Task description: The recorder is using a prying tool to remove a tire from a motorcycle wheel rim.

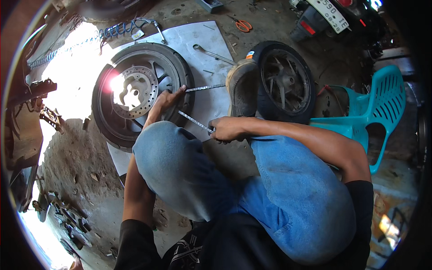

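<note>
A motorcycle wheel with a black tyre (100,116) and a drilled brake disc (120,112) lies flat in front of me. At the tyre's right side, my left hand (167,100) has its fingers on the inner end of a ribbed metal tyre lever (206,87). That lever runs right to my shoe (244,87), where its far end goes out of sight. My right hand (227,128) is wrapped round the near end of a second tyre lever (194,120), whose other end reaches the tyre's lower right side.
White sheeting (206,36) lies under the wheel, with a wrench (211,54) on it. A second wheel (288,81) stands to the right, beside a teal plastic chair (382,99). Orange-handled scissors (243,25) and a coiled blue air hose (119,30) lie farther off.
</note>
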`<state>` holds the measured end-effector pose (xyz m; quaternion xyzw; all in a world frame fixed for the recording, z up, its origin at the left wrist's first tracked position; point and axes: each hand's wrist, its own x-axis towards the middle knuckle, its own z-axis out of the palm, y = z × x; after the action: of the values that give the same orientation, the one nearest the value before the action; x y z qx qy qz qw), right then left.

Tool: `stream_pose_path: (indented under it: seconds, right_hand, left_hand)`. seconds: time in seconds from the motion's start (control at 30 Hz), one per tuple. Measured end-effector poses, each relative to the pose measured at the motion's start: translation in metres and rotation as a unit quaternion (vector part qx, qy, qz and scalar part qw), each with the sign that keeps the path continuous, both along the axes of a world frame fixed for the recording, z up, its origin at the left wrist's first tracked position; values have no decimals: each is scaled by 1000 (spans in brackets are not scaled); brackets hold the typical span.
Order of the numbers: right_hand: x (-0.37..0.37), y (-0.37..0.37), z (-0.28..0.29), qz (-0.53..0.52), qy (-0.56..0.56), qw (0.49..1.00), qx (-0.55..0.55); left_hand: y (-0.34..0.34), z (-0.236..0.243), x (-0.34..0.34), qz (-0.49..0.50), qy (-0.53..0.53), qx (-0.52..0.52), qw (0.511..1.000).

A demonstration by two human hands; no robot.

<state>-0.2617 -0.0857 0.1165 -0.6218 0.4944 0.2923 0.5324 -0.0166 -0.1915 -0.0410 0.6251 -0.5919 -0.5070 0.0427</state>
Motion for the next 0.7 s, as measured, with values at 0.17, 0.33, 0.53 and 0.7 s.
stream_pose_path:
  seconds: [0.17,0.33,0.53,0.7]
  right_hand:
    - [4,11,-6,-150,-69,986,38]
    - [-7,-14,-37,-184,-99,962,174]
    - [-20,-43,-71,-80,-41,980,179]
    - [-54,-103,-44,40,-98,994,-3]
  left_hand:
    - [22,24,-2,8,-45,-16,999]
    - [28,32,-5,-5,-69,-19,997]
    - [31,37,-14,8,-42,-9,999]
    - [25,32,-12,32,-11,-18,999]
